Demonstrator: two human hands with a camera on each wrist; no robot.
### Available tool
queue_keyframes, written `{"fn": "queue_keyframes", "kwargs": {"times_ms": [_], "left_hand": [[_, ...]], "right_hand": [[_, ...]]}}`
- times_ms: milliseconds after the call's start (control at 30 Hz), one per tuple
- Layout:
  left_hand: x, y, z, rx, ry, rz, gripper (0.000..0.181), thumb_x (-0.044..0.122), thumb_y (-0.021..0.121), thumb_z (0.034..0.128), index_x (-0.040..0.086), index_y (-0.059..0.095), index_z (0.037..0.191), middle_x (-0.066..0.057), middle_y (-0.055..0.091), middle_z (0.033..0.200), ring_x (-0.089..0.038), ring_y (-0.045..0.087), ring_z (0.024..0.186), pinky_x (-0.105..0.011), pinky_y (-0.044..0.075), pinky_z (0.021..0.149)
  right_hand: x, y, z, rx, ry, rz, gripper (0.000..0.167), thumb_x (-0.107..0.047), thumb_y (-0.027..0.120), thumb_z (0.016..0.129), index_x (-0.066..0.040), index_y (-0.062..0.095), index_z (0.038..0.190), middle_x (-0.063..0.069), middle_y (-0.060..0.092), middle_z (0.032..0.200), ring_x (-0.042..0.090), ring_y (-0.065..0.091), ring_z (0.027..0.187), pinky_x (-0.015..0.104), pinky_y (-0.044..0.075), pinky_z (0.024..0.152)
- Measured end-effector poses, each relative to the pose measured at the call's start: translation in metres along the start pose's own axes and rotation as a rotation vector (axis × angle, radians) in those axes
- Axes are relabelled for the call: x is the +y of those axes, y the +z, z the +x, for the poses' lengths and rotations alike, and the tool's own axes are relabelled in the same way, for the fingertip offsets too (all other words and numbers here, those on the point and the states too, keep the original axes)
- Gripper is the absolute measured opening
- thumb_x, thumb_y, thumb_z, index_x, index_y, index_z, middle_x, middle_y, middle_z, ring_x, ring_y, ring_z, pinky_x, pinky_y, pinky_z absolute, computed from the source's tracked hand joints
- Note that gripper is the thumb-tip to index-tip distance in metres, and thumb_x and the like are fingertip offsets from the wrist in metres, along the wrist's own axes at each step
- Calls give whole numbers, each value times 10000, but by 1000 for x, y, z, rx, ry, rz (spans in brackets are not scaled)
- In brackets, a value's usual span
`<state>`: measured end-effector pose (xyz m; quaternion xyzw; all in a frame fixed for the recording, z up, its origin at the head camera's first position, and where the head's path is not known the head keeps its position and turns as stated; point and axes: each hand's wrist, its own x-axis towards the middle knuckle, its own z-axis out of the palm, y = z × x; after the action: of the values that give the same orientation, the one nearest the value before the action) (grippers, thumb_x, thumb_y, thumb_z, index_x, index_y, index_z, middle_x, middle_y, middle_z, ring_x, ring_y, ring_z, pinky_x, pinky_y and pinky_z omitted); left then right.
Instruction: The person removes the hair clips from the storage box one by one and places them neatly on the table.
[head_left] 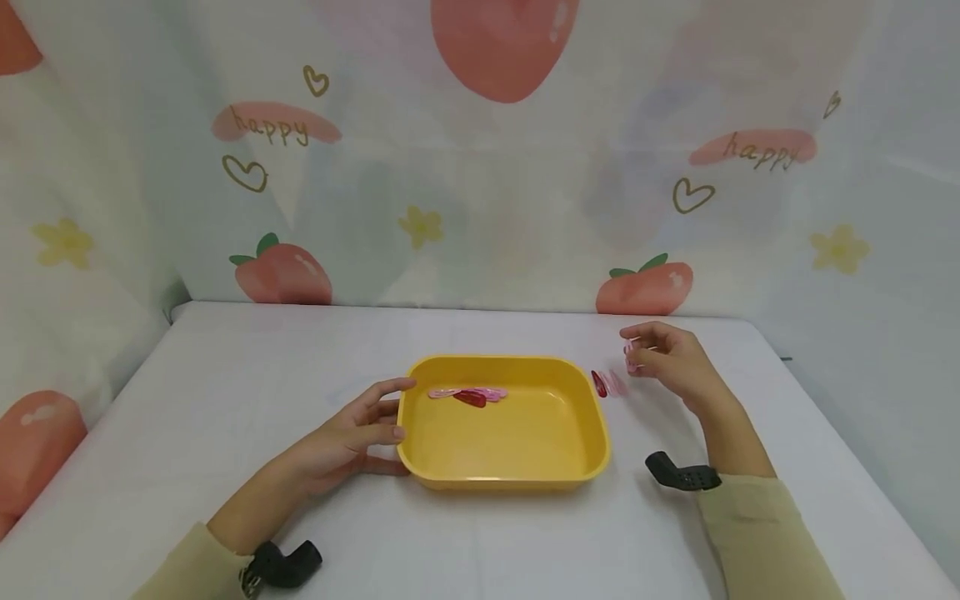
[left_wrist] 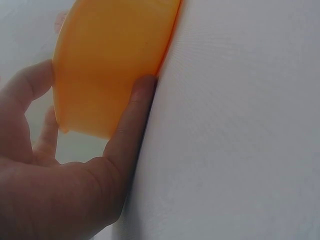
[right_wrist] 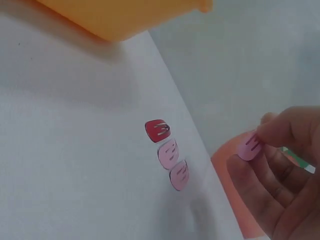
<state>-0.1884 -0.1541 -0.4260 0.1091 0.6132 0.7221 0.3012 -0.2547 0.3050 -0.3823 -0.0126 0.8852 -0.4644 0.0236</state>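
A yellow tray stands on the white table; a few pink and red hair clips lie inside it, overlapping. My left hand holds the tray by its left end, fingertips at the rim and one digit against the outer wall, as the left wrist view shows. Past the tray's right side, my right hand pinches a pink hair clip between thumb and fingers, raised off the table. Below it on the cloth, a red hair clip and two pink hair clips lie in a row.
The white tabletop extends around the tray. A printed curtain with fruit and flower pictures hangs behind the table and along its sides. Each wrist wears a black strap-on camera.
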Motion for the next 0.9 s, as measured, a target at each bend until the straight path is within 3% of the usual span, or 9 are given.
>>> {"fn": "queue_keyframes", "kwargs": {"times_ms": [267,500,733,900], "left_hand": [[1,-1,-2,-6,-2,9,674,74,572,983,203,244,1557,-213,234,1577,-354,531,1258,-574,538,923],[2,0,0,-5,-9,15,666,85,578,984,205,253,1553,-210,238,1577,-349,535,1257,-575,539,921],[0,-1,1,-4,-9,9,665,84,579,984,208,259,1553,-209,238,1577,-351,536,1255,-576,539,918],[0,0,-1,-12,-3,2,664,75,573,984,207,256,1552,-211,235,1579,-350,538,1254,-573,539,921]], "right_hand": [[10,0,4,-14,51,-111,365,-144,617,979,-14,581,1318,199,604,1134,312,602,970,231,590,777],[14,0,2,-35,130,-135,389,-172,645,962,-40,593,1324,164,615,1089,270,597,889,219,572,745],[16,3,3,-77,131,-198,367,-162,645,953,-28,620,1293,155,649,1037,242,609,823,242,566,734],[18,7,4,-65,145,-259,337,-162,639,956,-53,638,1274,142,640,1039,236,604,834,259,572,752]]}}
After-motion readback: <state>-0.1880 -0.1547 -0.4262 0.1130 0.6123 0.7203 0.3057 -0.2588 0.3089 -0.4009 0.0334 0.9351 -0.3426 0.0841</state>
